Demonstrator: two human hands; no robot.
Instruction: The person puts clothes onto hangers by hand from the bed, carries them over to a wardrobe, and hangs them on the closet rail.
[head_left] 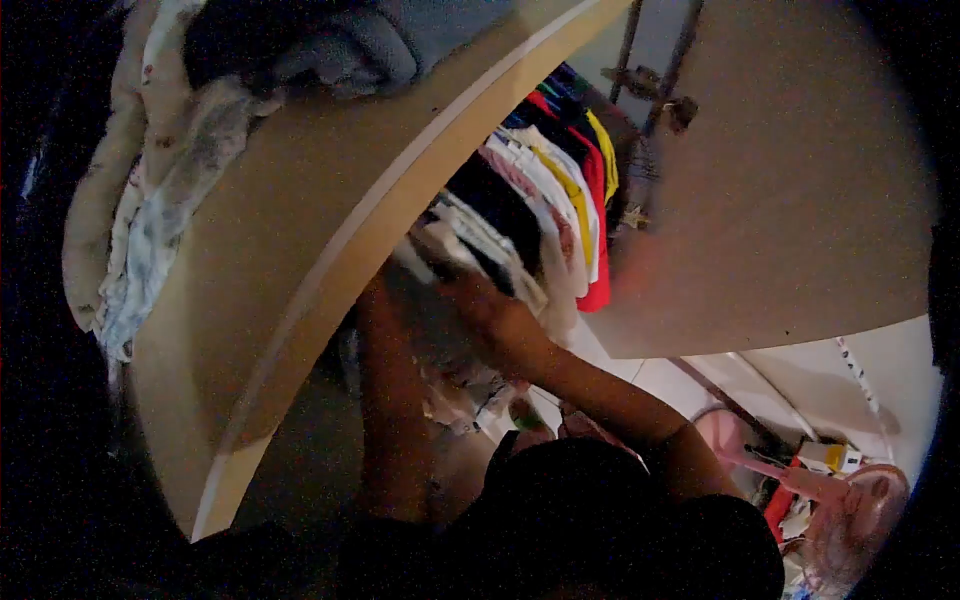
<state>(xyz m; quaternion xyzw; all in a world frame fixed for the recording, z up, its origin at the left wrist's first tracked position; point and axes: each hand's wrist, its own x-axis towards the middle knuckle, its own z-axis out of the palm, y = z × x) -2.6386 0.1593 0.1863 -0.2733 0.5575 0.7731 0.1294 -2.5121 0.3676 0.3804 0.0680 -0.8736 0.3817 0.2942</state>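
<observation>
Several garments (560, 180) in white, black, yellow and red hang in a row inside a cupboard. My right hand (485, 305) reaches in from the right at the near end of the row, against pale and dark cloth; its fingers are blurred and dim. My left forearm (390, 400) rises beside it, below the shelf edge. My left hand (378, 285) is mostly hidden in shadow near the same garments. What either hand holds cannot be made out.
A wooden shelf (300, 190) with a pale edge slants across the view, with folded cloth (165, 190) on it. A cupboard door (780, 180) stands at the right. A pink fan (860, 520) is at the lower right.
</observation>
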